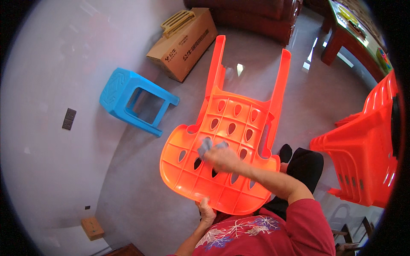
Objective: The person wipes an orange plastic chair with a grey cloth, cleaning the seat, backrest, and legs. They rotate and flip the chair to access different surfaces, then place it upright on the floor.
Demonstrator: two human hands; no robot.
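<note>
An orange plastic chair point(200, 183) is tipped so that its ribbed, slotted back lies in front of me, with two legs pointing away. My left hand point(206, 210) grips the rounded edge of the backrest nearest my body. Across the middle of the back, my right hand point(224, 159) is closed around a grey cloth point(205, 146) and presses it to the plastic near the drop-shaped holes. Part of the cloth is hidden by my fingers.
A blue plastic stool point(124, 106) lies on its side to the left. Behind it, a cardboard box point(192, 45) carries a yellow slatted plastic piece point(177, 23). Stacked orange chairs point(363, 149) stand right, below a low table point(337, 47). A dark red sofa point(256, 19) is at the back.
</note>
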